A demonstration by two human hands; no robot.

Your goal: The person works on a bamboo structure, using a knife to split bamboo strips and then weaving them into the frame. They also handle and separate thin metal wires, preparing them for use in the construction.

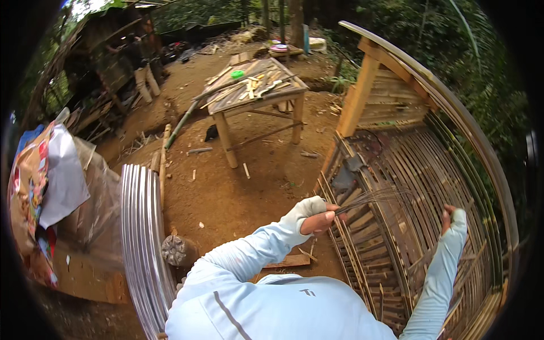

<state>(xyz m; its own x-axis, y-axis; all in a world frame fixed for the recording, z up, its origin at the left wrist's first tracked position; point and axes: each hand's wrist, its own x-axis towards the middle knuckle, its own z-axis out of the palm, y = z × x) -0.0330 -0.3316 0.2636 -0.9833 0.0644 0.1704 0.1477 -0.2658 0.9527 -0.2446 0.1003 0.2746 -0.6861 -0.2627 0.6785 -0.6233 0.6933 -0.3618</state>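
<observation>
My left hand (317,217), in a pale fingerless glove, is closed round one end of a bundle of thin dark strands (377,196). The strands fan out to the right, over a bench (405,164) made of narrow bamboo slats. Farther right, my right hand (452,218) is raised above the slats with its fingers curled together. Whether a strand is pinched in them is too fine to make out. A small dark grey item (344,180) lies on the bench's left side, just beyond my left hand.
A wooden table (258,88) holding bamboo strips and a green round item (237,74) stands ahead. Corrugated sheets (144,243) and a clear plastic bottle (174,250) are at left. The bench has a wooden post (361,93) and a curved rail (481,141). A board (289,261) lies on the ground.
</observation>
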